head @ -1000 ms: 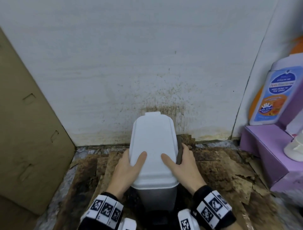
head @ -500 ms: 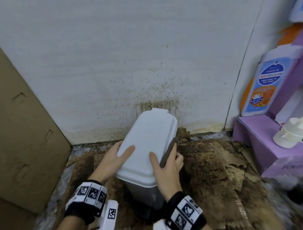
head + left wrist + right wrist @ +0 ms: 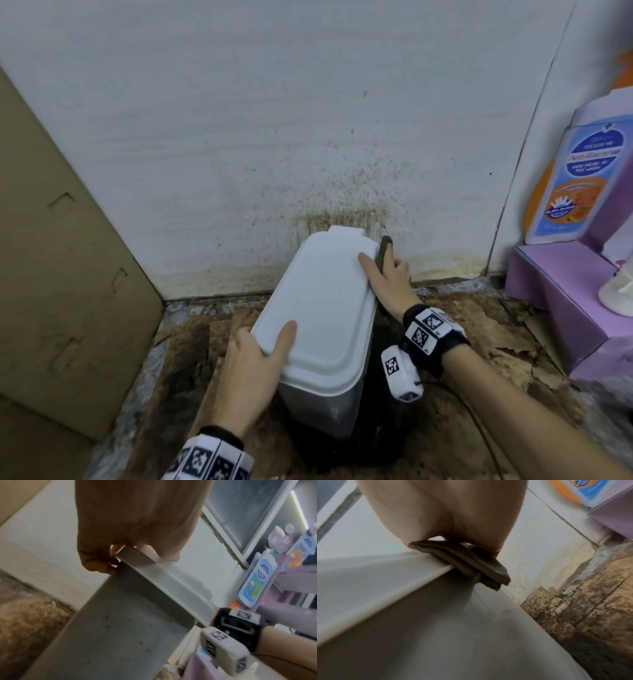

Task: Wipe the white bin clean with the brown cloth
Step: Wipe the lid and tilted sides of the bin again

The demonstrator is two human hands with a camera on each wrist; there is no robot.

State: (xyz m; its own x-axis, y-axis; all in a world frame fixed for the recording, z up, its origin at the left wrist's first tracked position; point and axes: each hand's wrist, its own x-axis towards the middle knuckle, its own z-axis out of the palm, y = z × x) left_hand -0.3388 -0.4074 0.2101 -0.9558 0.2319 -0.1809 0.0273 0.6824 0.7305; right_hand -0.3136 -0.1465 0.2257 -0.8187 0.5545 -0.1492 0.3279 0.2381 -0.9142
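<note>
The white bin stands tilted on the stained floor by the wall, its lid closed. My left hand grips the lid's near left corner, thumb on top and fingers curled under the rim. My right hand holds the folded brown cloth against the lid's far right edge, thumb lying on the lid. In the right wrist view the brown cloth is pinched between my fingers and the lid rim. The bin's grey side shows small specks.
A cardboard sheet leans at the left. The white wall behind the bin is spattered brown. At the right a purple box carries a hand-wash bottle and a white object. The floor is peeling and dirty.
The bin has been turned and tilted to the left. My right hand slid with the cloth from the lid's near right edge to its far right corner. My left hand moved to the near corner.
</note>
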